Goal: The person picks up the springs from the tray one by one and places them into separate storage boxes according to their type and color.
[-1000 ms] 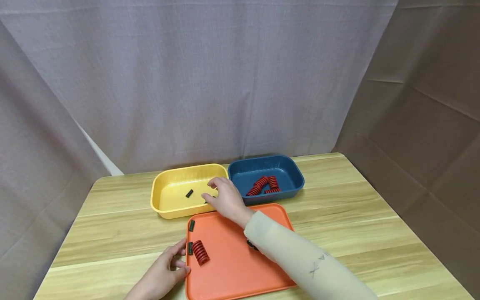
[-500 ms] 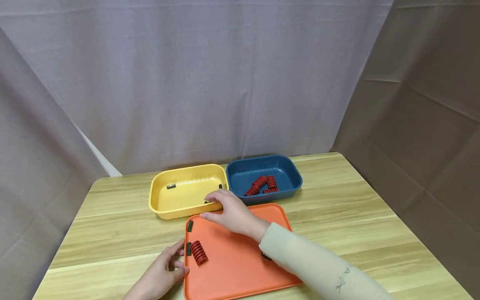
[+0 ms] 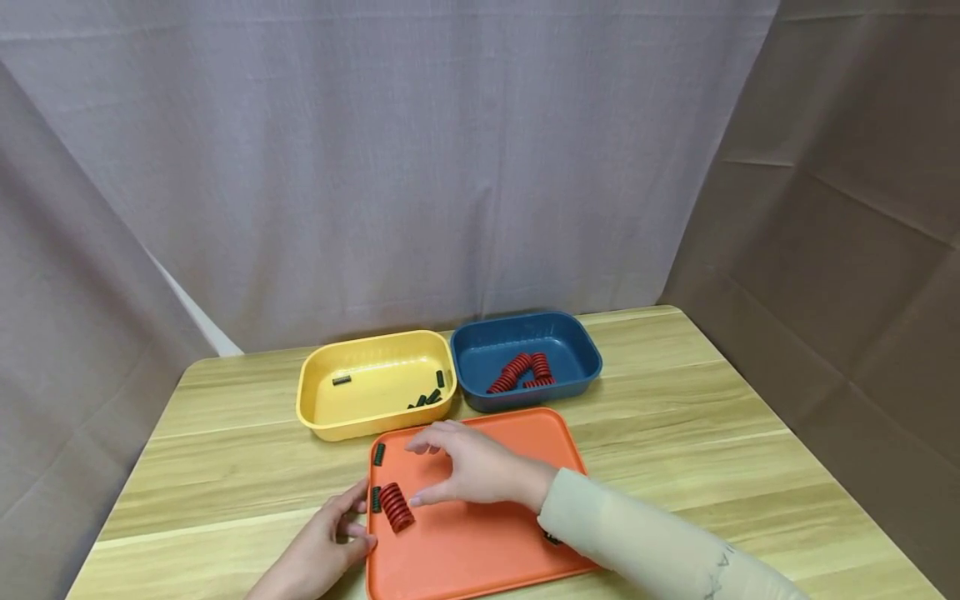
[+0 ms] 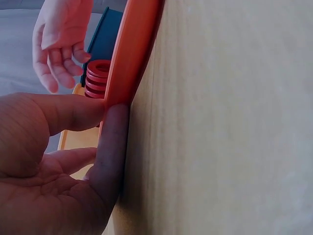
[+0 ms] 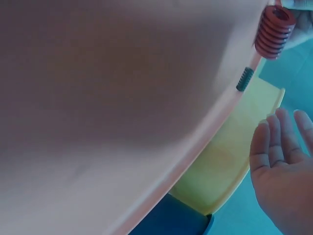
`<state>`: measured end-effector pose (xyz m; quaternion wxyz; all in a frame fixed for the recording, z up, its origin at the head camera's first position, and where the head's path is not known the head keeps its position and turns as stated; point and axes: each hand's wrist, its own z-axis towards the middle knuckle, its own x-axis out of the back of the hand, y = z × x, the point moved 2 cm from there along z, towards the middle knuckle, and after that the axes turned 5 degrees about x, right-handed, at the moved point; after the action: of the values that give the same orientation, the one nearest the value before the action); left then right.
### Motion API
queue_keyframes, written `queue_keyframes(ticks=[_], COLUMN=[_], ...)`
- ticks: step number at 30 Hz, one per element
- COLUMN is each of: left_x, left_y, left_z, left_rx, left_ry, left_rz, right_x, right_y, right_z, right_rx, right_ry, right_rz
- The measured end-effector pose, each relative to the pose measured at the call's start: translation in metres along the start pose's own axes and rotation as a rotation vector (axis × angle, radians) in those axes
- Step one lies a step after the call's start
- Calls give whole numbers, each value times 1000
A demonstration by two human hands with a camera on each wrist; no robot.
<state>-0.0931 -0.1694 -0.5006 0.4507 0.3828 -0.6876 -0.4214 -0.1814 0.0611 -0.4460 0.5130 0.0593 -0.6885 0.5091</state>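
In the head view, my left hand [image 3: 322, 542] grips the left rim of an orange tray [image 3: 480, 554]; the left wrist view shows thumb and finger on either side of that rim. My right hand [image 3: 483, 467] hovers over the tray, fingers loosely spread and nothing in them. Its thumb tip appears close to a thick red coil spring [image 3: 397, 507] lying at the tray's left. Two small dark green springs [image 3: 378, 454] lie along the left rim, one far and one beside the red spring. Under the right sleeve, a dark item [image 3: 551, 538] is mostly hidden.
Behind the tray stands a yellow bin [image 3: 367, 403] with several small dark springs [image 3: 422, 401], mostly in its near right corner. Touching it on the right, a blue bin [image 3: 573, 367] holds several red springs [image 3: 513, 372]. A grey curtain [image 3: 375, 167] rises behind the wooden table [image 3: 712, 433].
My right hand has drawn back from the yellow bin to above the tray, uncovering the dark springs there. One dark spring in that bin has shifted left. My left hand stays put.
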Motion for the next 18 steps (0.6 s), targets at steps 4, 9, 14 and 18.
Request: queue_keyframes(ticks=[4, 9, 14, 18], left_x=[0, 0, 0, 0], left_y=[0, 0, 0, 0], left_z=[0, 1, 1, 1], left_rx=[-4, -7, -9, -5], left_ry=[5, -14, -18, -12], left_rz=[9, -3, -7, -14], right_x=[-7, -15, -21, -24], right_y=[0, 0, -2, -4], right_z=[-3, -4, -1, 2], right_rx=[18, 53, 54, 63], right_ry=[-47, -85, -129, -146], right_rz=[-56, -122, -145, -169])
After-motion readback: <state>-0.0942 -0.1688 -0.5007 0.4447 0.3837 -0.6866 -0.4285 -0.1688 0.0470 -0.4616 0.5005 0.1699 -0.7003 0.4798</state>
